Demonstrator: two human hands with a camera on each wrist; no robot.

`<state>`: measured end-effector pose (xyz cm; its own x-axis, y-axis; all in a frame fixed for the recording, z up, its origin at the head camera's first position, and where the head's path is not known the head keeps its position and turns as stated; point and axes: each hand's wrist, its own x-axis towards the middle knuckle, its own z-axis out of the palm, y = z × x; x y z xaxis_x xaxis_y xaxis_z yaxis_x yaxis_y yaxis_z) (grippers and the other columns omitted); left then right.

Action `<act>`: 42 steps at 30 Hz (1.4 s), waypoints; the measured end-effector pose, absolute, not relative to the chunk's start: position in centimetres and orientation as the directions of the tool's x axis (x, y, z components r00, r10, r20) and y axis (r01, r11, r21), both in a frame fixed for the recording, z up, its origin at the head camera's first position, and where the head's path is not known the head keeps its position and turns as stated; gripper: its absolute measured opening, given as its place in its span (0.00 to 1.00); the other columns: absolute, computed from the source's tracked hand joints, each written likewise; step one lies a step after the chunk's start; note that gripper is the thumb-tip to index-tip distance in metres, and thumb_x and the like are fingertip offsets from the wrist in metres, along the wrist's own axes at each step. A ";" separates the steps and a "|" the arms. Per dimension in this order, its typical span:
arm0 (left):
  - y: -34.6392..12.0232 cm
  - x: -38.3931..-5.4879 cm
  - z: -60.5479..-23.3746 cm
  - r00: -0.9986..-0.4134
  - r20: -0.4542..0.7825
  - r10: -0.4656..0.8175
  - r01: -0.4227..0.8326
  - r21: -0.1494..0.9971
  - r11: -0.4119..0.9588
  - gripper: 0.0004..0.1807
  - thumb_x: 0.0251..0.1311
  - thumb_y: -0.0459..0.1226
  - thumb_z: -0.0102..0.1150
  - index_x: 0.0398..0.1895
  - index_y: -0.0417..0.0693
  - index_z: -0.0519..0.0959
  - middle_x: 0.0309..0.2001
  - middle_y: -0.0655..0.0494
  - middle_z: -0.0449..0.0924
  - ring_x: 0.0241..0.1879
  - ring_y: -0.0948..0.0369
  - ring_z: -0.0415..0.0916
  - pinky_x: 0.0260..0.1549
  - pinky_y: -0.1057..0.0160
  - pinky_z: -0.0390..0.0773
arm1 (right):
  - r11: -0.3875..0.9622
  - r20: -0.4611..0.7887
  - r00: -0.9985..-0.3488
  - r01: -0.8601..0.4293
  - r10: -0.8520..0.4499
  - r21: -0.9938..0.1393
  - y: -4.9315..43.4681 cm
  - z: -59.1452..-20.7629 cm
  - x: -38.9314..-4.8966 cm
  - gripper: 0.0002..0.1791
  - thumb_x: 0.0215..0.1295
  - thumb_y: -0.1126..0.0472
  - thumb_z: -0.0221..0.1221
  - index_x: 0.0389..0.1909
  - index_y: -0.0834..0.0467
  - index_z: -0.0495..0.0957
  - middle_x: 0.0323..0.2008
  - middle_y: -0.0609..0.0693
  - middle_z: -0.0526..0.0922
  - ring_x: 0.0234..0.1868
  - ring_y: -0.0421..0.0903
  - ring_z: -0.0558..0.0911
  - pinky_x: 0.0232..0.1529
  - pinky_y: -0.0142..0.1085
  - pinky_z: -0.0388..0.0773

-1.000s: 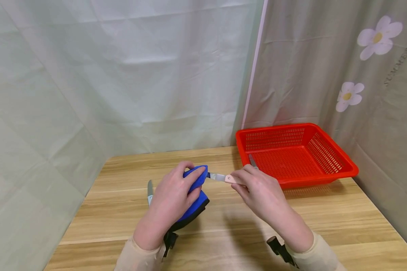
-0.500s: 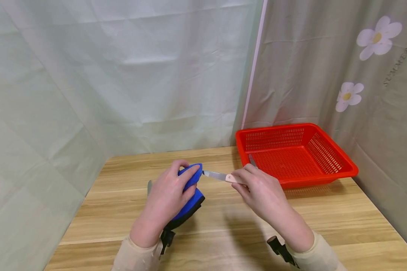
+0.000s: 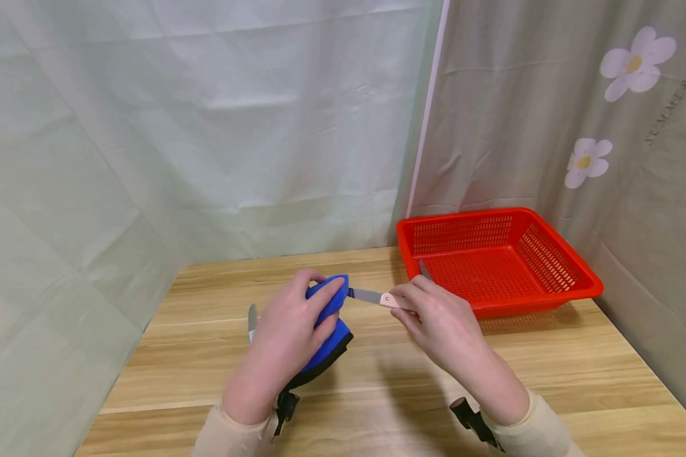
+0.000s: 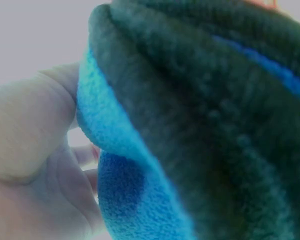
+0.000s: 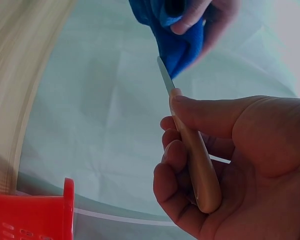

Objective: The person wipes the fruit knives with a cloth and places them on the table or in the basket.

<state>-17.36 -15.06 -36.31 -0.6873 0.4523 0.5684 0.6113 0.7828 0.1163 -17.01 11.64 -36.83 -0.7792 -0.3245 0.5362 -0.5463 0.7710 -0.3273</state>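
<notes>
My left hand (image 3: 288, 330) grips a folded blue cloth (image 3: 333, 339) with a black edge, held above the table. In the left wrist view the cloth (image 4: 135, 190) fills most of the picture, thumb against its side. My right hand (image 3: 440, 317) holds a knife (image 3: 368, 296) by its pale handle, blade pointing left toward the cloth. The blade's tip end meets the cloth's upper corner. The right wrist view shows fingers curled around the knife's handle (image 5: 202, 172), the thumb along its top. A second knife (image 3: 252, 317) lies on the table, partly hidden behind my left hand.
A red perforated plastic basket (image 3: 589, 289) stands at the back right of the wooden table (image 3: 166, 368). Inside it, by its left wall, lies another blade (image 3: 425, 270), partly hidden by my right hand. Pale curtains (image 3: 297, 127) enclose the table behind and at both sides.
My left hand with the cloth moved slightly left toward the blade's tip, then back right over it. My right hand and the knife stayed nearly still.
</notes>
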 end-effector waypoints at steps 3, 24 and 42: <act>-14.1 -17.1 -36.4 -0.674 0.560 0.483 0.633 0.100 0.767 0.28 0.64 0.38 0.80 0.67 0.46 0.87 0.58 0.40 0.81 0.46 0.45 0.87 0.46 0.46 0.89 | 0.774 0.540 -0.775 -0.548 -0.327 -0.318 11.6 -36.9 -17.0 0.17 0.60 0.63 0.82 0.50 0.53 0.91 0.38 0.43 0.85 0.30 0.39 0.78 0.29 0.35 0.79; -11.9 -16.2 -37.1 -0.659 0.514 0.550 0.668 0.063 0.742 0.27 0.67 0.41 0.79 0.69 0.51 0.86 0.60 0.44 0.79 0.48 0.49 0.85 0.47 0.48 0.88 | 0.783 0.515 -0.775 -0.555 -0.365 -0.280 11.3 -37.2 -16.9 0.17 0.61 0.62 0.82 0.49 0.54 0.90 0.40 0.45 0.86 0.32 0.40 0.81 0.30 0.34 0.80; -13.6 -17.1 -36.8 -0.710 0.506 0.489 0.618 0.114 0.778 0.27 0.65 0.39 0.81 0.67 0.47 0.87 0.59 0.41 0.81 0.49 0.46 0.86 0.49 0.45 0.89 | 0.780 0.525 -0.775 -0.552 -0.350 -0.294 11.5 -37.0 -17.0 0.17 0.60 0.62 0.82 0.49 0.53 0.90 0.40 0.44 0.86 0.32 0.40 0.81 0.31 0.36 0.81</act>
